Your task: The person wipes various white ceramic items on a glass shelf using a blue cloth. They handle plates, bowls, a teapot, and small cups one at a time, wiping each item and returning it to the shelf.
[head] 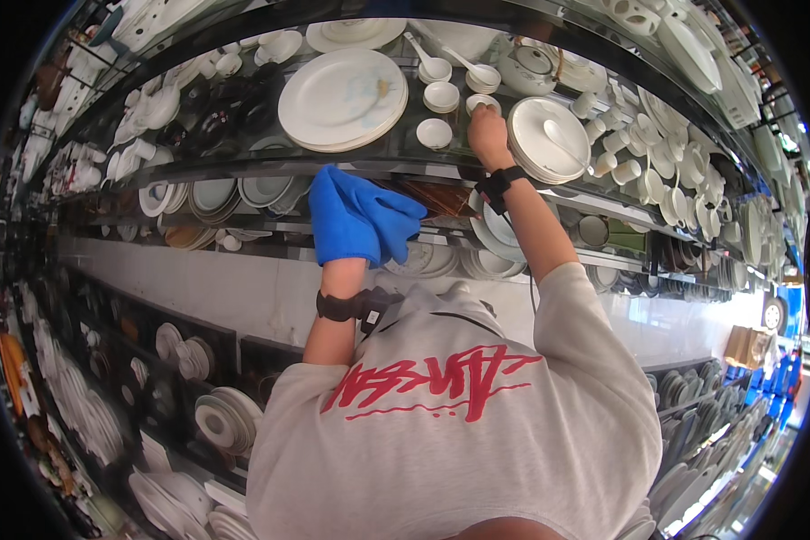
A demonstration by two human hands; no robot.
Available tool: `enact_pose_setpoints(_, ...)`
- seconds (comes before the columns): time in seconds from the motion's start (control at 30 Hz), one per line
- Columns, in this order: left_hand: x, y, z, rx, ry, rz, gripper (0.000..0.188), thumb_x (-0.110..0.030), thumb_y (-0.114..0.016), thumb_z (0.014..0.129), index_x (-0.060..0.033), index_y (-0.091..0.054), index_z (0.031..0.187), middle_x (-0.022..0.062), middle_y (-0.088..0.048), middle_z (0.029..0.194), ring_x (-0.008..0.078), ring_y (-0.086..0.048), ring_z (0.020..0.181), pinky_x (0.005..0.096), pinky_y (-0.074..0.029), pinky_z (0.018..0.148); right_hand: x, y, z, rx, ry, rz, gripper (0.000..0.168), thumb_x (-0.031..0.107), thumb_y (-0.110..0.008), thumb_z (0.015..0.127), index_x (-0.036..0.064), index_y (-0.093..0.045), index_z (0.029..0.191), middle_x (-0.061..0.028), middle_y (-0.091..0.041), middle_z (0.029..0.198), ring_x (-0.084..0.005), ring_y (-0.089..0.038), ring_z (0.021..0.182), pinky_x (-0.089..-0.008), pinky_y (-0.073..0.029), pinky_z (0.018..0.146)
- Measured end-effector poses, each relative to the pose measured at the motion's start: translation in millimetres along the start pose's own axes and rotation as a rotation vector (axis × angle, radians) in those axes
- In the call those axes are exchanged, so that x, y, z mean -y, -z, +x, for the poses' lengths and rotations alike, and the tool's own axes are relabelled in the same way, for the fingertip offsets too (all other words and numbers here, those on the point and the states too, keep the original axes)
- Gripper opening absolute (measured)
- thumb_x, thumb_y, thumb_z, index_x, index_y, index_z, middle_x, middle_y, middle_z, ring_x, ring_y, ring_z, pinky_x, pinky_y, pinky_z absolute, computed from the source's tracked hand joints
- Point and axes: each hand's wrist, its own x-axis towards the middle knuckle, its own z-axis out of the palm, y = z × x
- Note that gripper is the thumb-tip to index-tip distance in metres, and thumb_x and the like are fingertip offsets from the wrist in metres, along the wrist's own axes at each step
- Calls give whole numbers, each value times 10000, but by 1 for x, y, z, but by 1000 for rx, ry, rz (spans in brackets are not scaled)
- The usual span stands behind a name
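My right hand (489,133) has its fingers at a small white bowl (482,102) on the glass shelf; whether they grip it is hidden. A blue cloth (358,216) covers my left hand (344,233) just in front of the shelf edge, so its fingers do not show. Left of my right hand stand small white dishes (434,133), some stacked, and behind them bowls with white spoons (433,64). A stack of large white plates (337,98) lies further left. To the right, a spoon (561,138) rests on a stack of smaller white plates (536,158).
A white teapot (526,67) stands at the back of the shelf. White cups (626,171) crowd the right side, with black dishes (212,121) at the left. The dark shelf edge (277,167) runs across before me; lower shelves hold more plates (422,260).
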Motion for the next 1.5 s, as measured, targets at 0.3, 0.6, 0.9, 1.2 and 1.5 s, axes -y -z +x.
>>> enact_pose_setpoints(0.3, -7, -16, -6, -3, 81, 51, 322, -225, -502, 933, -9, -497, 1172, 168, -557, 1155, 285, -548, 1039, 356, -439, 913, 13, 60, -14, -133, -49, 685, 195, 170, -534, 910, -16, -566, 960, -128, -631, 775, -244, -628, 692, -334, -489, 598)
enact_pose_setpoints(0.6, 2, -61, -1, 7, -846, 539, 317, -372, -497, 924, -99, -558, 776, 34, -568, 672, 154, -531, 569, 305, -447, 519, 84, 146, -99, 677, -196, 1515, 256, 258, -507, 966, 16, -561, 1027, -30, -601, 705, -69, -521, 573, -188, -417, 535)
enact_pose_setpoints(0.9, -27, -45, -24, 327, 64, -402, 305, -383, -416, 956, -116, -500, 837, 30, -534, 707, 146, -539, 647, 301, -456, 601, 103, 164, -127, 689, 30, 1475, 160, 170, -532, 953, 12, -547, 973, -27, -606, 695, -60, -551, 568, -210, -439, 503)
enact_pose_setpoints(1.2, -4, -45, -24, 197, 12, -483, 266, -357, -422, 967, -123, -486, 857, 2, -499, 720, 119, -505, 677, 279, -451, 629, 109, 170, -136, 466, 232, 1326, 187, 150, -597, 909, 0, -584, 1019, -28, -579, 816, -78, -557, 626, -211, -451, 514)
enact_pose_setpoints(1.5, 10, -35, 9, 30, -325, -23, 256, -170, -489, 853, -57, -441, 628, 17, -444, 617, 120, -403, 576, 295, -349, 529, 99, 187, -118, 547, 366, 1031, 156, 136, -579, 911, -18, -584, 938, -85, -553, 789, -147, -576, 584, -277, -442, 531)
